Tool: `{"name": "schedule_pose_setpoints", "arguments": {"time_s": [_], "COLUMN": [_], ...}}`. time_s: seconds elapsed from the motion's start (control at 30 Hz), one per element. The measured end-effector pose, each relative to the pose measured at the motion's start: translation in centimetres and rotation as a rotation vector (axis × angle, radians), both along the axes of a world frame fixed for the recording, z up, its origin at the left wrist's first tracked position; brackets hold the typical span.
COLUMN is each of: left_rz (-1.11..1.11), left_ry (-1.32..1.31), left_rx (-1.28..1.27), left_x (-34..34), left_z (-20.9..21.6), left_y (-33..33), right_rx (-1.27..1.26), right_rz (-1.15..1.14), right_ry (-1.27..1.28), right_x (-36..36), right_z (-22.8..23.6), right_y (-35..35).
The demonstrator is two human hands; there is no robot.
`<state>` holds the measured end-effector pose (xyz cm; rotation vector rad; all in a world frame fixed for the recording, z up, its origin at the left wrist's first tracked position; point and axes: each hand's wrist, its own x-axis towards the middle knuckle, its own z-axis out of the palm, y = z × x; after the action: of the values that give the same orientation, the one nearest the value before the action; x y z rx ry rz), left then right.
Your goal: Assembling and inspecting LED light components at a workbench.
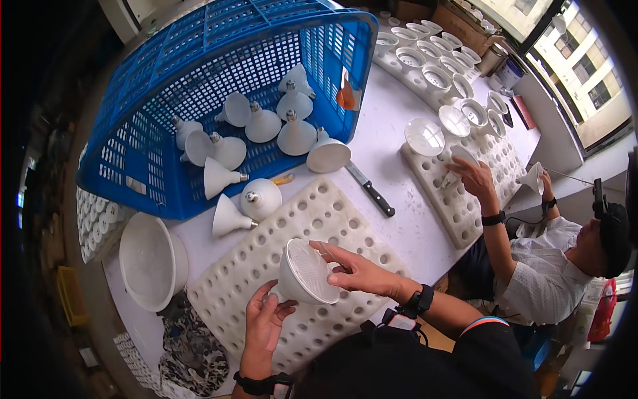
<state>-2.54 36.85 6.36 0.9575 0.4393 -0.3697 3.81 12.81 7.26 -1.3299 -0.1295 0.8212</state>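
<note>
A white cone-shaped reflector bulb (pixel 298 276) with a dotted round front is held between my two hands, tilted with its front turned to the right. My left hand (pixel 263 318) grips it by the narrow base end, and the fingers partly hide that end. At the front's edge, my right hand (pixel 362 272) is closed with thumb and fingers on the rim. Below both hands lies a thick white foam board (pixel 339 223) full of round holes. Two similar bulbs, one lying (pixel 228 216) and one standing on its face (pixel 260 198), rest beyond the board's left side.
A blue plastic crate (pixel 179 56) lies on its side with several white bulbs inside. A black-handled knife (pixel 373 191) lies right of the board, a white basin (pixel 149 263) left, above patterned cloth (pixel 193 349). At right, a co-worker (pixel 545 259) handles bulbs over another foam board (pixel 435 193).
</note>
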Motion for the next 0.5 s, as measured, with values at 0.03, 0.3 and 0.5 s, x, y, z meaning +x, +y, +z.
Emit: {"name": "schedule_pose_setpoints", "arguments": {"time_s": [0.03, 0.3, 0.5], "left_rz": [0.022, -0.490, -0.481], "left_ry": [0.043, -0.204, -0.497], "left_rx": [-0.053, 1.076, 1.184], "left_x": [-1.2, -4.7, -6.3], "left_z": [0.1, 4.2, 3.4], "left_y": [-0.3, -1.9, -3.7], "right_rx": [-0.007, 0.059, -0.050], "right_rz": [0.021, 0.042, 0.078], "right_ry": [-0.044, 0.367, 0.331], "right_x": [-1.0, -6.0, -9.3], "right_z": [-0.9, 0.4, -0.6], "right_y": [-0.1, -1.1, -0.5]}}
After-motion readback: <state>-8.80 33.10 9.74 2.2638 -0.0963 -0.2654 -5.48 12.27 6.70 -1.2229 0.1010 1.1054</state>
